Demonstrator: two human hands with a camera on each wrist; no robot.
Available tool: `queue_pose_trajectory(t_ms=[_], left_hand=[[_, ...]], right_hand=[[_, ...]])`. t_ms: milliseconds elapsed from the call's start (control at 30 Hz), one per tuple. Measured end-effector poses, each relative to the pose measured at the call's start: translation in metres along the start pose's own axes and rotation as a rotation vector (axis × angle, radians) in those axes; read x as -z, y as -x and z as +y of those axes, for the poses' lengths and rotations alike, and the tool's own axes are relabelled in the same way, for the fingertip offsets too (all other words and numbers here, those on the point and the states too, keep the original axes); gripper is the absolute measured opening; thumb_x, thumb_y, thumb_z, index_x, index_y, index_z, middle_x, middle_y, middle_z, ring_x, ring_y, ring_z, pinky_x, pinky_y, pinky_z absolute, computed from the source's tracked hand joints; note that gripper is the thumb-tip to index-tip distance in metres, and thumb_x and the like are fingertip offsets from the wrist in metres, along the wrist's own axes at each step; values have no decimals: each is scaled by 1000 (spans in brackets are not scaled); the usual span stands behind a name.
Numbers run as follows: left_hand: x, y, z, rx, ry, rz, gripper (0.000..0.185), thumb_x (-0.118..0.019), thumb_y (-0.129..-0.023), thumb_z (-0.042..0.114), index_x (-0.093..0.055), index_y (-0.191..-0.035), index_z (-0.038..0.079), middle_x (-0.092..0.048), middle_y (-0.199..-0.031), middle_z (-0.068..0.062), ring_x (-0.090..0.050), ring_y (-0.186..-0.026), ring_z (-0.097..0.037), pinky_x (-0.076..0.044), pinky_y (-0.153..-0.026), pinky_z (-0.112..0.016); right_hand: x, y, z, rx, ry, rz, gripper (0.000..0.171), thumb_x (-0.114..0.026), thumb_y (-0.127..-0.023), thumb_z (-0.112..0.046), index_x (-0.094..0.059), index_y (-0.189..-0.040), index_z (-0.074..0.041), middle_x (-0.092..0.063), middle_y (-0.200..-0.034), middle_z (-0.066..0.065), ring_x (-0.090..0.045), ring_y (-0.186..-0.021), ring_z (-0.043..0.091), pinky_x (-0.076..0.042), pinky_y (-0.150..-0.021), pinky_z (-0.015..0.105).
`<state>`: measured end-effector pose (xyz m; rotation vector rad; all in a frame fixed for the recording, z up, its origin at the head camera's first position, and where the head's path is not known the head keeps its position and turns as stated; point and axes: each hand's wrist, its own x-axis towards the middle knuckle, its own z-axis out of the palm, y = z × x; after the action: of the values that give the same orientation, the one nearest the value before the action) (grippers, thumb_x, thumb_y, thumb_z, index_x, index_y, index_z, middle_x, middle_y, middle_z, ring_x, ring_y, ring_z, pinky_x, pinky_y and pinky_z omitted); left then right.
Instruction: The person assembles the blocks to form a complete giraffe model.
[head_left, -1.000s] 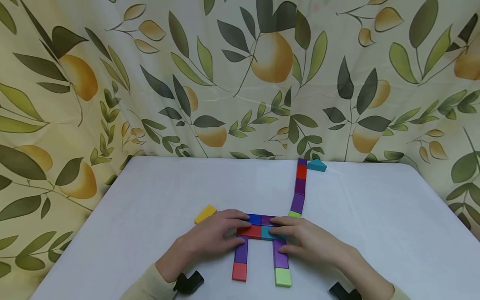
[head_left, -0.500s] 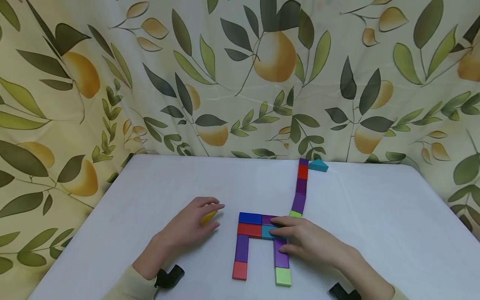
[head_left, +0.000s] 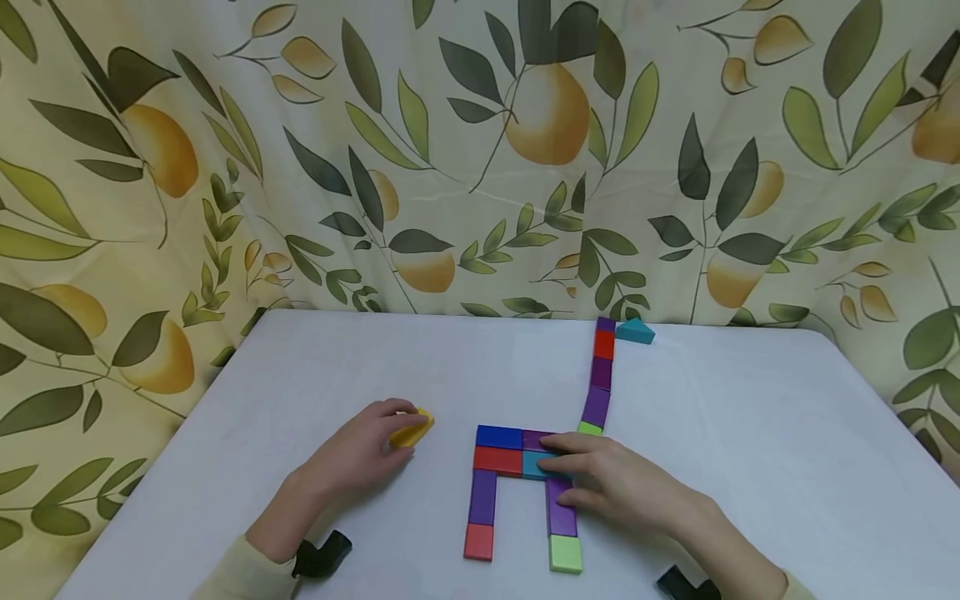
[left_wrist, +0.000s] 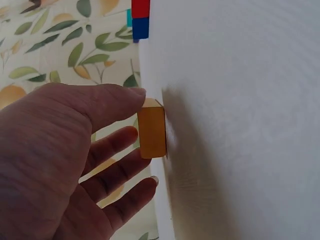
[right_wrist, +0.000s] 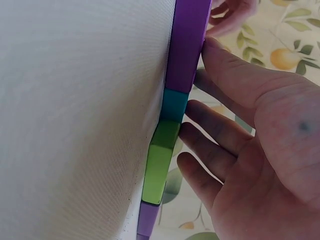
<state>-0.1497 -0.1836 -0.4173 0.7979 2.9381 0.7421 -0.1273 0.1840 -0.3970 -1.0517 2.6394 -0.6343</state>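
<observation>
Pinching the yellow block [head_left: 412, 431] between thumb and curled fingertips, the left hand [head_left: 352, 458] sits left of centre in the lower part of the head view; the wrist view shows the block [left_wrist: 152, 128] with one narrow face against the white table [head_left: 750, 433] and the other fingers loosely spread below it. The right hand [head_left: 611, 483] lies flat with nearly straight fingers on the flat block figure just right of centre, fingertips over the teal block [head_left: 534, 464] and thumb along the right purple leg [head_left: 561, 510]; it holds nothing. A bare strip of table separates the yellow block from the figure's blue block [head_left: 499, 436] and red block [head_left: 497, 459]. A left purple leg [head_left: 483, 497] ends in a red foot [head_left: 478, 542], the right one in a green foot [head_left: 566, 553]. A thin column of blocks [head_left: 600, 375] climbs toward the upper right, ending beside a teal triangle [head_left: 634, 332] at the table's far edge, under the leaf-printed curtain [head_left: 225, 167].
</observation>
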Motion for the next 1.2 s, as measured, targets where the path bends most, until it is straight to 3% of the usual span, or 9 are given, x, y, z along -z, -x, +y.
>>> queue_pose_trajectory(t_ms=[233,800,1200], left_hand=[[0,1,1,-24,-12,-21,36,-76,-89,9,-72,-125,8,-61,-131,-6,-57,-120,-26,-52,-97,-41],[-8,-8,24,-125,32,-149,34,-72,-93,9,-72,-127,10,-61,-135,-1,-55,-123,-21,-51,-100,-38],[-10,-9,26,-160,15,-166,36,-73,-93,10,-71,-129,11,-61,-137,-1,-55,-125,-20,-50,-100,-36]], right_hand=[[0,0,-1,0,0,3,43,-72,-95,-33,-68,-135,-18,-50,-149,3,-47,-136,31,-46,-104,48],[1,0,-2,-3,-6,-7,42,-71,-96,-33,-67,-135,-18,-50,-150,3,-46,-137,31,-45,-105,49],[2,0,-1,-3,0,-6,43,-71,-96,-33,-67,-135,-18,-50,-150,3,-46,-137,31,-45,-105,50]])
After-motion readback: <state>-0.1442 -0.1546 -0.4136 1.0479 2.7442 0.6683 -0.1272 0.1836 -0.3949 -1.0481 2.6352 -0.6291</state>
